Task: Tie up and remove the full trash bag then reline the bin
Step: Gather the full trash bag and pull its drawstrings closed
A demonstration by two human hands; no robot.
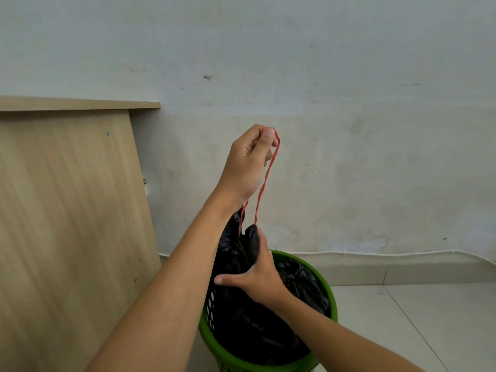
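A green perforated bin [331,299] stands on the floor at the lower middle, lined with a full black trash bag [249,326]. The bag's top is gathered into a bunched neck above the rim. My right hand [257,275] is closed around that neck. My left hand [249,162] is raised above it and pinches the loop of a red drawstring [264,183] between thumb and fingers. The string runs taut down to the bag's neck. My left forearm hides part of the bag's left side.
A light wooden panel of a desk or cabinet [69,210] stands close on the left of the bin. A pale wall [349,130] is right behind, with a white cable [375,254] along its base. Tiled floor [429,318] extends to the right.
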